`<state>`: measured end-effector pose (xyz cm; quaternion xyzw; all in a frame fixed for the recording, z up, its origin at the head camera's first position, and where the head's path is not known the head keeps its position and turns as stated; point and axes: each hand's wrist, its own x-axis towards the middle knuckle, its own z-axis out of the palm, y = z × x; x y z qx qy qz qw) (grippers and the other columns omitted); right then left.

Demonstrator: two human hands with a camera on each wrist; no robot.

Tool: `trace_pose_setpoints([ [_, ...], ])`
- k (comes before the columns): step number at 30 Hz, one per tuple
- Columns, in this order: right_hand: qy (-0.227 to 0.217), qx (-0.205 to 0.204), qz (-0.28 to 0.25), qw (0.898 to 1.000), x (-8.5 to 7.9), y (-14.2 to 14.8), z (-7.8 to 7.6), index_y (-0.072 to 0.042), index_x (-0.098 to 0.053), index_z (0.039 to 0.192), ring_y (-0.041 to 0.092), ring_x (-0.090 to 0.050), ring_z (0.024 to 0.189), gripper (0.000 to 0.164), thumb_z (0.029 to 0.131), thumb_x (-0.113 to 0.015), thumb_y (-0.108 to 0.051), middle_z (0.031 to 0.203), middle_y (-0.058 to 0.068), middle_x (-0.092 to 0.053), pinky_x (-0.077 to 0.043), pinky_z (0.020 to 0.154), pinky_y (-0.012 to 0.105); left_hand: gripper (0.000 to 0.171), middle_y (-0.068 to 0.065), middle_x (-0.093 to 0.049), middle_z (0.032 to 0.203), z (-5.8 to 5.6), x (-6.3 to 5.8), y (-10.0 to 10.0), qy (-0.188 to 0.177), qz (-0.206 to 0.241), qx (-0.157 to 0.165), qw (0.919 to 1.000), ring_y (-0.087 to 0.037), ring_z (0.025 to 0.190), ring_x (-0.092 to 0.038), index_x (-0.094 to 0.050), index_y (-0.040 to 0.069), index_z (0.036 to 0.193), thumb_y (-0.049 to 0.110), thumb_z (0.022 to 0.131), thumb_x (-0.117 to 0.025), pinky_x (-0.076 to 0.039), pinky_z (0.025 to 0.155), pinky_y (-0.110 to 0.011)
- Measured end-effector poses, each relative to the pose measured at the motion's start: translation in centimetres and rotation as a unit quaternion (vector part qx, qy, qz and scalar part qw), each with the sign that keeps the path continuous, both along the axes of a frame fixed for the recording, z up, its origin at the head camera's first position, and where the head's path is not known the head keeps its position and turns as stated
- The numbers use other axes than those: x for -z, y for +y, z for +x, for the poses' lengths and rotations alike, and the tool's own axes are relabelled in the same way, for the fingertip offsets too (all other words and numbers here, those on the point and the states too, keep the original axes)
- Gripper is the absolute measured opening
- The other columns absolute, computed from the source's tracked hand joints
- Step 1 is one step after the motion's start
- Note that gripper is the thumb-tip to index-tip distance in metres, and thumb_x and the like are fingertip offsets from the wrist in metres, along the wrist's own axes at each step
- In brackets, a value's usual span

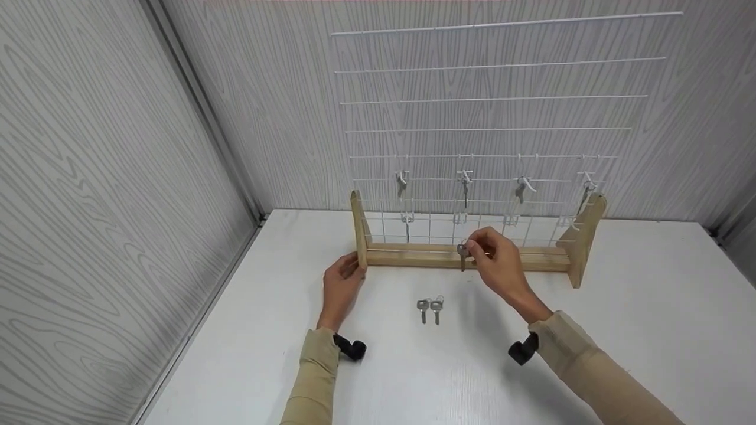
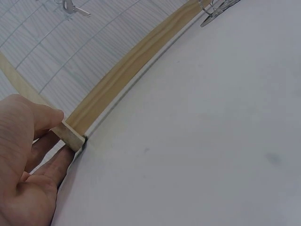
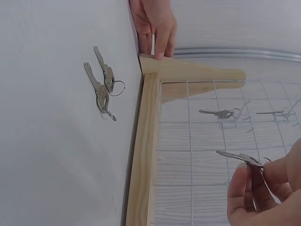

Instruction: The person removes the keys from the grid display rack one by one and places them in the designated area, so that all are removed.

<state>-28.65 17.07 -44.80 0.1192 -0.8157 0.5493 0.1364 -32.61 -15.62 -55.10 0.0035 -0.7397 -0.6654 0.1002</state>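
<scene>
With the held key taken as the centre of the head view's clock face, the key (image 1: 462, 250) is pinched between thumb and fingertips of the right hand (image 1: 499, 262), its blade pointed to 6 o'clock, in front of the base bar (image 1: 407, 258) of the wire rack (image 1: 484, 129). Best control should be had if the flat head is gripped and the ring left clear of the fingertips; neighbouring wires should not be brushed. Between 8 and 9 o'clock, the wooden end piece (image 1: 357, 227) is touched by the left hand (image 1: 342, 286), fingers fairly straight against its outer side; sliding of the rack should be limited by this.

No box or tray is seen. Keys are carried by the upper hooks (image 1: 530, 186), from about half past 10 round to 2 o'clock, and another hanging key (image 1: 407, 230) is seen near 10. Two loose keys (image 1: 423, 306) are laid side by side on the table (image 1: 266, 330), towards 7 o'clock.
</scene>
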Motion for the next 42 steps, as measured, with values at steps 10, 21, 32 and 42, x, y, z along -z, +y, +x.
trace_pose_setpoints([
  [10, -0.007, 0.017, 0.014, 1.000, 1.1, -0.2, 0.1, 0.000, -0.074, 0.108, 0.030, -0.070, 0.081, 0.013, 0.107, -0.065, -0.010, 0.098, 0.017, -0.076, -0.056, 0.066, 0.019, 0.038, -0.018, -0.068, 0.142, 0.0, 0.0, 0.0, 0.002, 0.006, 0.004, 1.0000, -0.030, 0.133, -0.066, -0.066, 0.005, 0.141, 0.008, 0.103, -0.069, -0.060, 0.107, -0.039],
  [21, -0.010, 0.008, 0.020, 1.000, 2.8, -0.6, 0.5, 0.000, -0.077, 0.106, 0.011, -0.069, 0.075, 0.009, 0.103, -0.071, -0.006, 0.094, 0.014, -0.077, -0.059, 0.067, 0.018, 0.038, -0.020, -0.067, 0.143, 0.0, 0.0, 0.2, 0.005, -0.002, 0.000, 1.0000, -0.033, 0.133, -0.066, -0.066, 0.003, 0.142, 0.007, 0.104, -0.068, -0.060, 0.107, -0.038],
  [32, -0.026, -0.004, 0.020, 0.999, 4.5, -0.6, 0.7, 0.000, -0.079, 0.106, 0.033, -0.075, 0.082, 0.009, 0.101, -0.072, -0.002, 0.097, 0.015, -0.079, -0.061, 0.067, 0.019, 0.036, -0.021, -0.068, 0.141, -0.1, -0.1, 0.1, 0.004, -0.003, -0.005, 1.0000, -0.033, 0.132, -0.067, -0.068, 0.003, 0.139, 0.007, 0.103, -0.069, -0.061, 0.105, -0.038],
  [42, -0.103, -0.017, 0.011, 0.994, 5.7, -0.3, 0.6, -0.004, -0.079, 0.104, 0.021, -0.074, 0.085, 0.006, 0.101, -0.073, -0.005, 0.099, 0.014, -0.079, -0.063, 0.071, 0.025, 0.036, -0.021, -0.068, 0.141, -0.1, -0.1, 0.1, 0.005, -0.001, -0.006, 1.0000, -0.033, 0.132, -0.067, -0.067, 0.003, 0.139, 0.007, 0.103, -0.069, -0.061, 0.104, -0.036],
])
